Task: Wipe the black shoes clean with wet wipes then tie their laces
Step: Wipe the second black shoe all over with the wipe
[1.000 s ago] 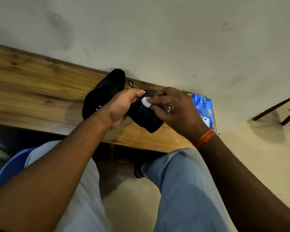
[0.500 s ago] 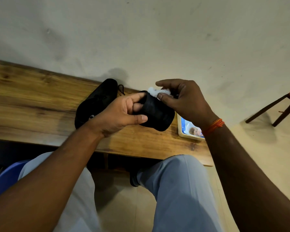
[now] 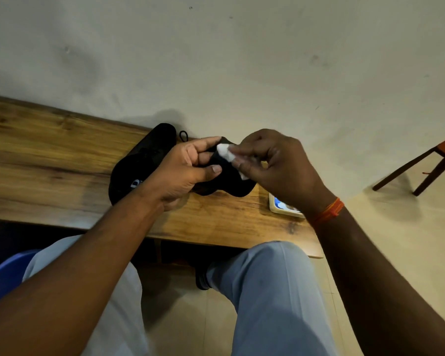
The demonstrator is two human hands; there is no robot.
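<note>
My left hand (image 3: 188,170) grips a black shoe (image 3: 231,181) and holds it just above the wooden table (image 3: 62,155). My right hand (image 3: 275,165) pinches a crumpled white wet wipe (image 3: 226,152) and presses it against the top of that shoe. A second black shoe (image 3: 141,160) lies on the table behind my left hand, its toe towards the wall and a loose lace loop (image 3: 183,136) beside it. The pack of wipes (image 3: 284,208) lies on the table under my right wrist, mostly hidden.
The table stands against a pale wall (image 3: 242,73); its right end is just past the wipes pack. A wooden chair (image 3: 427,163) stands on the floor at the right. My knees in light trousers (image 3: 272,291) are below the table edge, with a blue seat (image 3: 3,276) at lower left.
My right hand has brought the wipe down from the shoe's far rim onto its top, towards my left thumb. The held shoe has tilted slightly in my left hand.
</note>
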